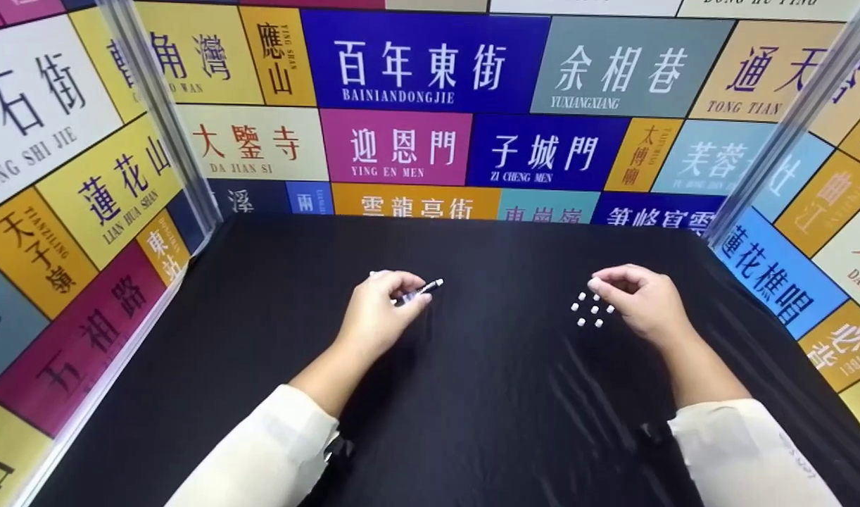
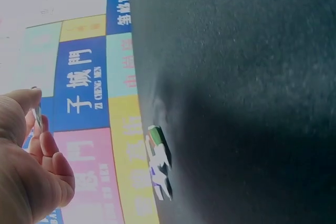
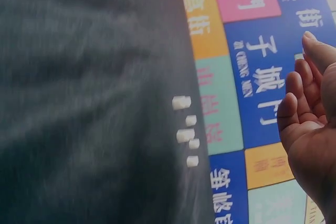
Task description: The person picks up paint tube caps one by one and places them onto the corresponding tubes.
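Observation:
My left hand (image 1: 377,306) is raised at the middle left, pinching a short slim stick (image 1: 430,287) with a dark band and a white end between thumb and fingers. In the left wrist view the stick shows edge-on at the thumb tip. Over at the right, my right hand (image 1: 645,299) hovers beside several small white cylinders (image 1: 595,310), thumb and fingertips brought close together. I cannot tell whether a piece sits between those fingertips. The right wrist view shows the white cylinders (image 3: 185,135) on the cloth, well away from the fingers.
Several short sticks in white, green and purple (image 2: 159,163) lie on the cloth, mostly hidden behind my left hand in the head view. Black cloth (image 1: 486,394) covers the table, wrinkled at the right. Panels of coloured signs (image 1: 423,60) enclose the back and sides.

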The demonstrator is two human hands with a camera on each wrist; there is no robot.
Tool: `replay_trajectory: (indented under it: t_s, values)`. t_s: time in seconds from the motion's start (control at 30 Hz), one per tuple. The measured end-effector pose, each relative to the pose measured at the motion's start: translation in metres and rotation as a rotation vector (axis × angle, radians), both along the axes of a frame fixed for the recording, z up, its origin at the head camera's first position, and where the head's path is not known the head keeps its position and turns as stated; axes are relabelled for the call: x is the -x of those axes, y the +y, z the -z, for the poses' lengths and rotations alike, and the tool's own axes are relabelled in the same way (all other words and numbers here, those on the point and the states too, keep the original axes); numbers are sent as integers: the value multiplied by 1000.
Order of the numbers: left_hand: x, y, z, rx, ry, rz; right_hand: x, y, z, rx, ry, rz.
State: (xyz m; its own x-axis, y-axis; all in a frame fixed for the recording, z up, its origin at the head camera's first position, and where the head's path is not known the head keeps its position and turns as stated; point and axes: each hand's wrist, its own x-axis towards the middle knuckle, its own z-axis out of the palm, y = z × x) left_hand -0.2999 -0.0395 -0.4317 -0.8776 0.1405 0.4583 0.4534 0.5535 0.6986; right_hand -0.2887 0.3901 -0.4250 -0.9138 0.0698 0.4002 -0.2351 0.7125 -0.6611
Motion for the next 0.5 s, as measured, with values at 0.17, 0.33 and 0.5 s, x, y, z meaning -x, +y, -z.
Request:
replay_trajectory:
  t_s: [0.17,0.33,0.5]
  values:
    - [-5,2,-2,-18,43,19,-7,-11,-9,48,54,15]
    - [-8,3,-1,-49,64,19,-11,-22,-11,102,62,2]
    - [-12,5,0,-79,64,19,-15,-34,-11,151,69,-14]
